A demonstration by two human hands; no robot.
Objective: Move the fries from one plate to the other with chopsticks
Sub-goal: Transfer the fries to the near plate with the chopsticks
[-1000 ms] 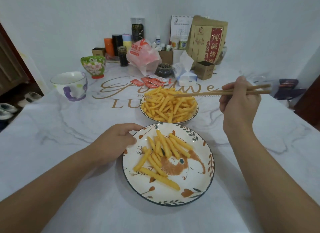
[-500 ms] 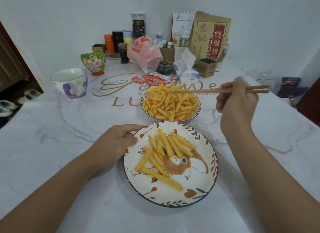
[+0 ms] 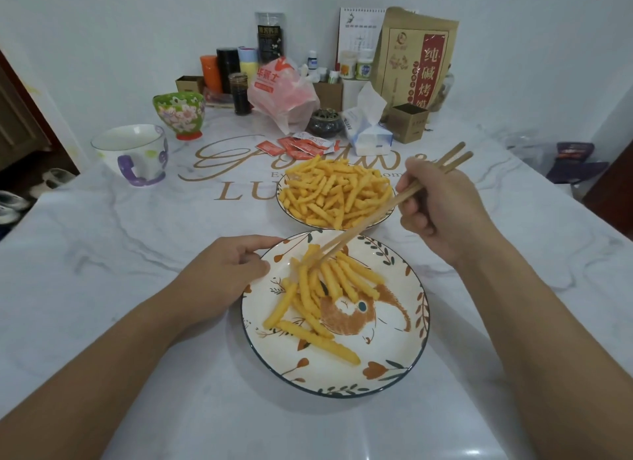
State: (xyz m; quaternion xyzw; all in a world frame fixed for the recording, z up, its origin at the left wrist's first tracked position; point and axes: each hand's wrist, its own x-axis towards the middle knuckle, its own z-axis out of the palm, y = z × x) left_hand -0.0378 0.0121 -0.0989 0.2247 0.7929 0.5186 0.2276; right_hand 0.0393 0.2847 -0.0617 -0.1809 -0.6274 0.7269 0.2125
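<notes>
2 plates sit on the marble table (image 3: 102, 288): the far plate (image 3: 284, 208) is heaped with fries (image 3: 334, 194), and the near plate (image 3: 394, 367), painted with a shrimp, carries about 10 of them. The right hand (image 3: 442, 213) grips a pair of chopsticks (image 3: 383, 213) with its fingers curled round the shafts, and the sticks slant down over the far plate's edge to the top of the near pile. Their tips sit close together at 1 fry (image 3: 310, 254) that stands tilted above the others; whether the tips pinch it or have just let go of it cannot be told, as that spot is blurred. The left hand (image 3: 227, 271) rests at the near plate's left rim, thumb and fingertips touching the edge.

Judging from this, the fry is the weak point: it is thin and ridged, and held only near 1 end it could swivel between the tips and drop. If it falls from here it should land on the near plate, though it could roll off the pile toward the rim beside the left hand. Squeezing harder could snap it.
</notes>
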